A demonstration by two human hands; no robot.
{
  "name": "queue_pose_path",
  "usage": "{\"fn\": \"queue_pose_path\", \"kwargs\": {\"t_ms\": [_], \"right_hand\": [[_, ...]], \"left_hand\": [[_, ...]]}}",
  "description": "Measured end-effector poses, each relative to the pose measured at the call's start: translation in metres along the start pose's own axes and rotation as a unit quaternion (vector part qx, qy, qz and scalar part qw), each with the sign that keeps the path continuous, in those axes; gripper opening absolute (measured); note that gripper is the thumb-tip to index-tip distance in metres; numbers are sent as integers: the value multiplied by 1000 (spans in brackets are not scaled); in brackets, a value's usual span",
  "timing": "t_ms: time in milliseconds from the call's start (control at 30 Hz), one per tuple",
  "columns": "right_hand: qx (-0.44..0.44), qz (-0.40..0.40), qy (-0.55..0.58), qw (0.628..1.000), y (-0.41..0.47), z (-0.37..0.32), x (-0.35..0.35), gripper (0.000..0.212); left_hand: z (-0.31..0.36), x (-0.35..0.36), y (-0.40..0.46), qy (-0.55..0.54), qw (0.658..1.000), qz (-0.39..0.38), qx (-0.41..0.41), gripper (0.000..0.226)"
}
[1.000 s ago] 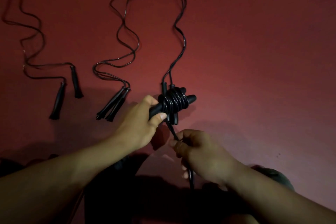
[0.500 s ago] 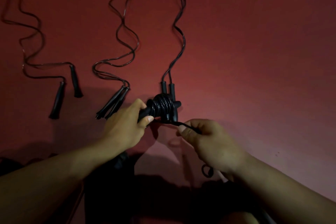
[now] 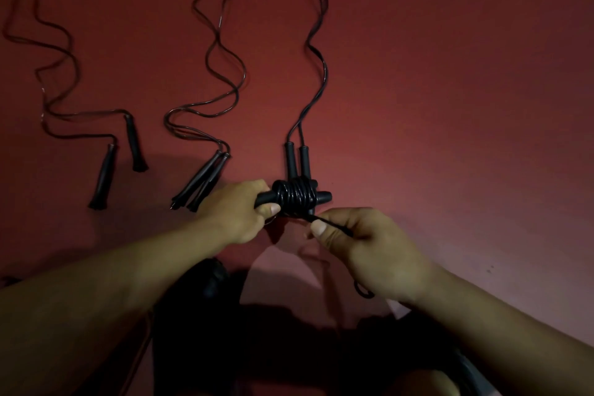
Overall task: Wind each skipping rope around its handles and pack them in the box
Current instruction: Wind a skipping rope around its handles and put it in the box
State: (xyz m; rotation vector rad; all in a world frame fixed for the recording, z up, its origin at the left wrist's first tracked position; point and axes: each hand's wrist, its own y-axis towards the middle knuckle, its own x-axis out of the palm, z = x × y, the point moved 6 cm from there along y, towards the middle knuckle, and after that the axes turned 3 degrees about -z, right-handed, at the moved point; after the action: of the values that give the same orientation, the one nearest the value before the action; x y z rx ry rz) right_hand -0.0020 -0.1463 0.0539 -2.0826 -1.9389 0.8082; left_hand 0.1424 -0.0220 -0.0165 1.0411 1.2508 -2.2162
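The three loose ropes (image 3: 225, 51) run off the top edge. The left hand (image 3: 238, 212) hides the wound handles' (image 3: 297, 198) end.

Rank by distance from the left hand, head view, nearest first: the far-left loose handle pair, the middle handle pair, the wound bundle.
From the left hand:
1. Wound bundle: held in that hand, to its right.
2. Middle handle pair: on the floor just left of it.
3. Far-left loose handle pair: farther left, handles lying apart.
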Motion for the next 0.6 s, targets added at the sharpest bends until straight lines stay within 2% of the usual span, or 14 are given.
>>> {"fn": "queue_pose_path", "kwargs": {"t_ms": [100, 300, 333, 500, 600], "right_hand": [[-9, 16, 39, 999, -1, -1, -10, 20], [-73, 49, 10, 996, 3, -6, -23, 20], [-81, 55, -5, 995, 4, -6, -25, 20], [-96, 121, -118, 981, 9, -9, -48, 17], [-80, 127, -116, 982, 10, -4, -58, 16]], "left_hand": [[6, 2, -6, 26, 999, -27, 29, 17], [27, 3, -22, 14, 991, -80, 107, 10], [31, 2, -25, 8, 989, -85, 118, 6], [55, 3, -41, -5, 974, -110, 198, 15], [69, 1, -52, -17, 962, -137, 234, 15]]}}
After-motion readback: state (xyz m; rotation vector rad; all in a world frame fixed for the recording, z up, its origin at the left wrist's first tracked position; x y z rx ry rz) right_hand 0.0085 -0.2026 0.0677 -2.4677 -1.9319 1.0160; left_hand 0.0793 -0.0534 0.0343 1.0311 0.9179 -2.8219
